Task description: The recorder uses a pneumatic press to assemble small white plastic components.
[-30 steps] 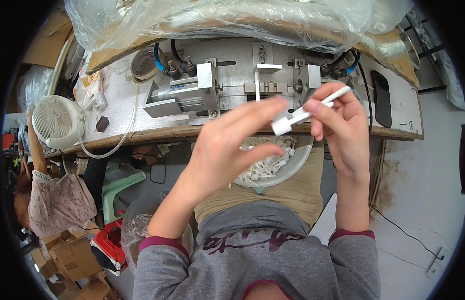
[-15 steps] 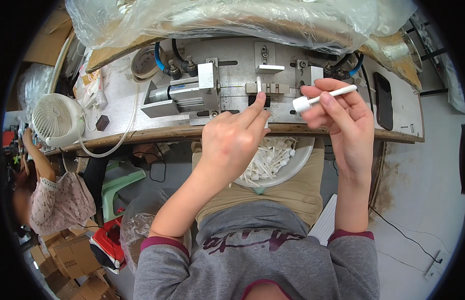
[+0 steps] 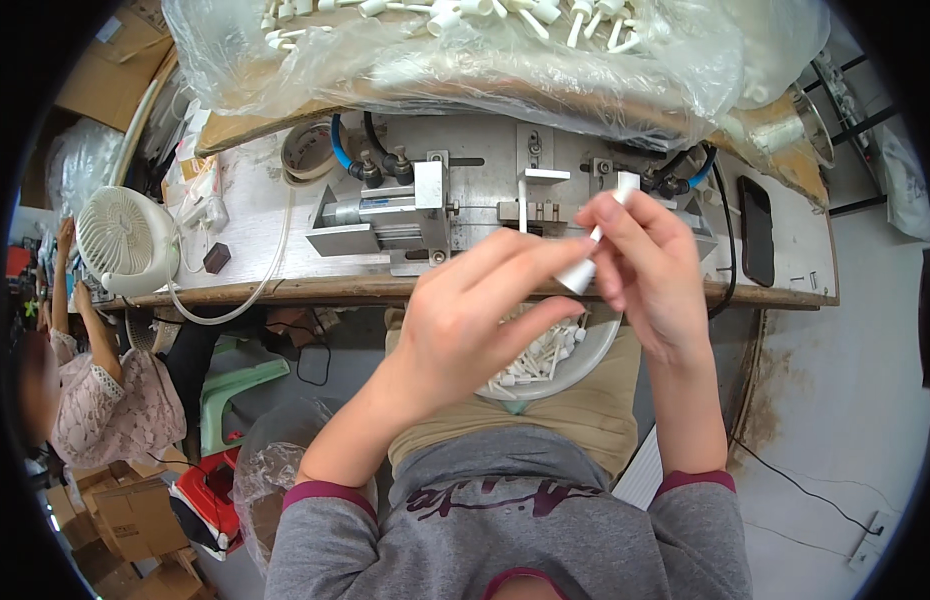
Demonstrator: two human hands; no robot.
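Observation:
My right hand point(image 3: 660, 265) is closed on white capped sticks, pinching them between thumb and fingers above the bench edge. One white cap point(image 3: 628, 184) shows above the fingers and a second white cap point(image 3: 577, 276) below, both blurred. My left hand point(image 3: 460, 315) is open, its fingers stretched toward the lower cap with thumb apart; whether the fingertips touch it I cannot tell. Behind the hands, a white stick point(image 3: 522, 205) stands in the small metal fixture point(image 3: 550, 212). In my lap rests a pale basket point(image 3: 590, 365) of loose white sticks and caps, partly hidden by my left hand.
A metal pneumatic cylinder point(image 3: 385, 215) is mounted left of the fixture. A white fan point(image 3: 125, 240), a tape roll point(image 3: 310, 152) and a phone point(image 3: 756, 230) lie along the bench. Plastic sheeting point(image 3: 465, 75) holding white parts covers the raised shelf. Another person point(image 3: 115, 405) sits at far left.
My left hand has left the stick at the fixture and come back toward my right hand. The right hand has turned and moved left, now with two caps showing.

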